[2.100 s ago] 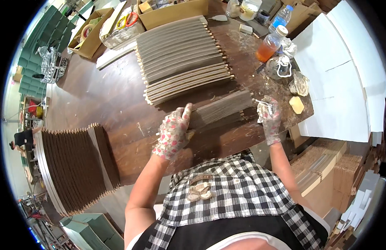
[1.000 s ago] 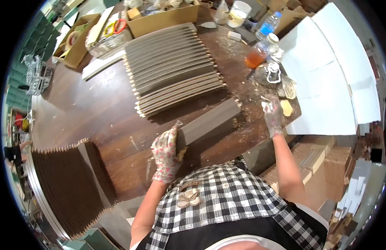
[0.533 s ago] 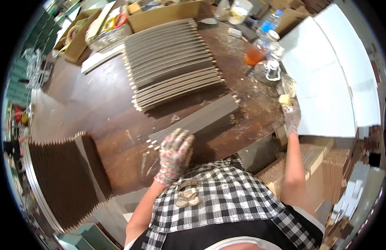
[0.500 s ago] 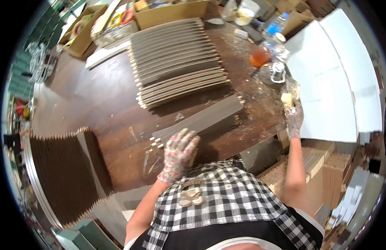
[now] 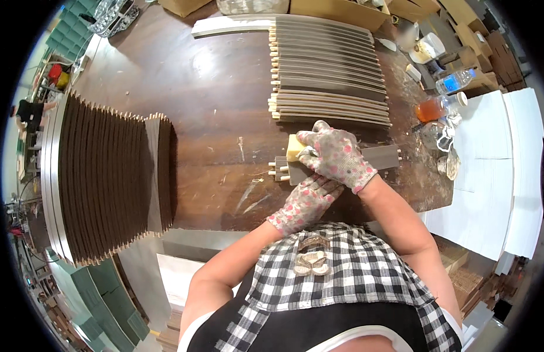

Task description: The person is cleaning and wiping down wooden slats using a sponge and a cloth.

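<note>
My right hand [image 5: 341, 157], in a floral-patterned glove, is closed on a yellow sponge [image 5: 295, 148]. It holds the sponge over the left end of a short set of grey-brown wooden slats [image 5: 382, 156] with pale dowel pins at both ends. The gloved left hand [image 5: 307, 203] lies against the near side of these slats, its fingers stretched out flat and partly under the right wrist. Both hands cover the middle of the slats. Just beyond them, a row of similar slats [image 5: 327, 64] with dowels lies on the brown table [image 5: 219, 170].
A large stack of dark slats [image 5: 104, 176] stands at the left. To the right are a plastic bowl [image 5: 450, 166], a bottle of orange liquid [image 5: 439, 108], a water bottle [image 5: 455, 81] and a white tub [image 5: 427, 48]. White sheets [image 5: 480, 170] lie along the right edge.
My right hand has come from the table's right side to the middle, bringing the yellow sponge over the slats. The left hand stays at the slats. The view has shifted.
</note>
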Motion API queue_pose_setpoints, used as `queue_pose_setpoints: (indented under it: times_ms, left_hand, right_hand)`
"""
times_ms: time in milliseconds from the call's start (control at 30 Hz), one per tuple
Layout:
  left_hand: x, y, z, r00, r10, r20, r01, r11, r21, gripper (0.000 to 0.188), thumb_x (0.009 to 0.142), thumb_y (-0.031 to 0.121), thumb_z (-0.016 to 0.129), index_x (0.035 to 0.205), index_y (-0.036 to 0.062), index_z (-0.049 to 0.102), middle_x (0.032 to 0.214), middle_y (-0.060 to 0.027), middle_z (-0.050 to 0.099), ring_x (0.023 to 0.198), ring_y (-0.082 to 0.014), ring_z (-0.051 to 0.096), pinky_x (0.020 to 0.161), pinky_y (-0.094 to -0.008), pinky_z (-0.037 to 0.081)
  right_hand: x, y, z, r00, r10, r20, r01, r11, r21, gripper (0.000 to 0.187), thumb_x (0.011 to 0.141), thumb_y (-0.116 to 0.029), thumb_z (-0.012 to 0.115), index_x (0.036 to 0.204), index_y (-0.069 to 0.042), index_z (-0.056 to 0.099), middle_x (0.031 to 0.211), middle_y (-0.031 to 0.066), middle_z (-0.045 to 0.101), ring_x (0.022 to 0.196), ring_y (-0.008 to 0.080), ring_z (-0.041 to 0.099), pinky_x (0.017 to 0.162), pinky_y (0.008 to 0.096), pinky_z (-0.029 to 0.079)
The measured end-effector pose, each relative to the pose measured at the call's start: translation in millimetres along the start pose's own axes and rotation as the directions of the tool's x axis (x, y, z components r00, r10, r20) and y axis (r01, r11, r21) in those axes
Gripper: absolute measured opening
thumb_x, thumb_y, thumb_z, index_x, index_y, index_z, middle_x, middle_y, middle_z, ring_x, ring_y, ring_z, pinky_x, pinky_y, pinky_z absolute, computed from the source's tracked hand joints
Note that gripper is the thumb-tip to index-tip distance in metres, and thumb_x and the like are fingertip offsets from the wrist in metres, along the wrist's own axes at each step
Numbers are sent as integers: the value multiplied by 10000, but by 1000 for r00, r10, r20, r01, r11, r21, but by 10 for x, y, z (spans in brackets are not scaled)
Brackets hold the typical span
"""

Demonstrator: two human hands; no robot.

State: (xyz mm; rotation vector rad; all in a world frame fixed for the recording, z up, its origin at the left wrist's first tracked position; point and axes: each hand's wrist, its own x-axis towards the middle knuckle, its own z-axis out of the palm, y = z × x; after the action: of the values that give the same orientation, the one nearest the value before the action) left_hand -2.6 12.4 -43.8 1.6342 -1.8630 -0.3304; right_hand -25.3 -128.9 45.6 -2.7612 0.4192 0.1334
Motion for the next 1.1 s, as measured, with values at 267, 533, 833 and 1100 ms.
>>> queue_pose_setpoints:
  times_ms: [267,533,833,1100]
  left_hand:
    - [3,33,-4,999,-31,-16,31,999,-25,369,792,95,561,1151,43,626,1170,-117,623,1102,-267,575,960,-400,439]
    - [48,-10,-21,999,28,22,-28,1000,-5,336,795,79,558,1123,36,614,1345,-106,512,1288,-272,441,1088,-426,355]
    - [63,-3,-43,999,20,-44,-19,1000,23,269,774,80,643,1043,94,643,1261,-54,580,1218,-259,517,1013,-437,432]
    - [138,25,-87,998,56,-42,-55,998,14,307,759,57,659,1061,96,626,1235,-89,600,1180,-290,551,986,-456,448]
  right_hand:
    - [15,-106,-44,1000,2,-28,-3,1000,-28,397,785,-321,699,1128,-125,655,990,141,610,787,289,656,682,386,535]
    - [-430,769,-65,981,81,-178,-94,994,-62,348,791,-377,678,1028,-122,659,914,144,629,817,303,653,704,391,540]
    - [-898,1611,-355,938,77,-337,-155,965,-210,339,801,-294,692,1095,-130,653,970,132,643,861,295,657,802,408,524]
    - [-1297,1843,-624,795,566,-217,-589,807,-50,348,738,-268,756,1026,-100,658,967,134,651,893,283,658,788,366,541]
